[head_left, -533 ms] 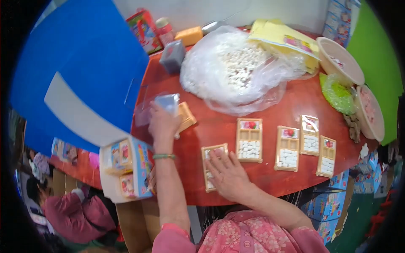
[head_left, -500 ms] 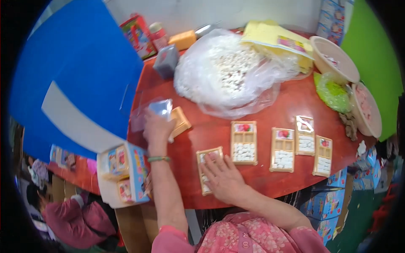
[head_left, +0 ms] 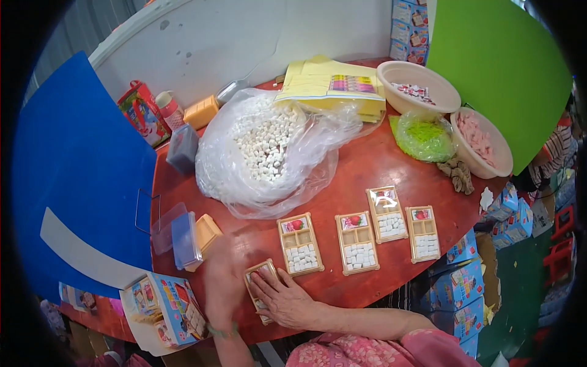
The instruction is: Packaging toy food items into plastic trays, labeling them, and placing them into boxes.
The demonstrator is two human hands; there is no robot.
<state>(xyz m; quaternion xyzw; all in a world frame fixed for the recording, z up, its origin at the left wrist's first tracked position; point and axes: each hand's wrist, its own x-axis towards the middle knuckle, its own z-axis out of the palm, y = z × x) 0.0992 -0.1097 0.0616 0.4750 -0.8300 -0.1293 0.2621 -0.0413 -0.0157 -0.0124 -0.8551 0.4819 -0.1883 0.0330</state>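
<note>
My right hand [head_left: 287, 303] lies flat with fingers stretched over a small tan tray [head_left: 264, 267] near the table's front edge, hiding most of it. My left hand [head_left: 226, 275], smeared by motion, is just left of that tray; whether it holds anything I cannot make out. Beyond it sit a clear plastic cover [head_left: 185, 240] and an orange-tan tray [head_left: 209, 232]. To the right stand several compartment trays, including one nearby tray [head_left: 301, 243] and one farther right [head_left: 357, 243], each with a strawberry picture and white pieces in the lower section.
A big clear bag of white pieces [head_left: 263, 144] lies at the back, yellow packaging [head_left: 333, 85] beside it. Two pale bowls [head_left: 449, 92] and a green bag [head_left: 425, 137] stand back right. An opened blue carton [head_left: 177, 306] is at left, below a blue panel [head_left: 79, 177].
My left hand has come back from the clear covers toward the tray under my right hand. My right hand stays on that tray. The view has swung to the right.
</note>
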